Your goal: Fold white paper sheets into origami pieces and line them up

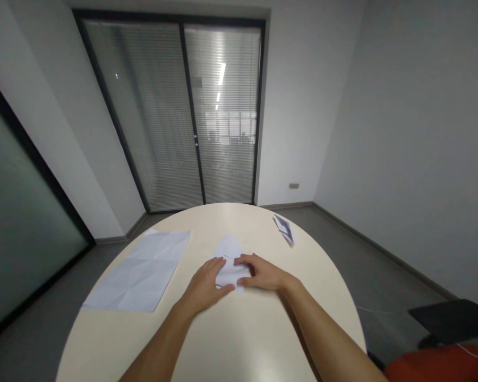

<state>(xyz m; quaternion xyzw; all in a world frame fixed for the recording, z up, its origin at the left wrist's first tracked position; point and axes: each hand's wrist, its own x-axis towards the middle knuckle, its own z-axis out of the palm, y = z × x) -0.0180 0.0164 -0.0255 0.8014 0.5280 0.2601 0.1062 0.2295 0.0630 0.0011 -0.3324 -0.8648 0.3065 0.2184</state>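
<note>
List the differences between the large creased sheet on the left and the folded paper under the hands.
The large creased sheet covers far more of the table than the folded paper.
The sheet lies opened out; the folded paper is doubled over, narrowing toward its far end.
The sheet lies untouched; the folded paper has both hands on it.
Both are whitish paper.

Folded paper (228,247) partly hidden beneath right hand (265,272)
</note>
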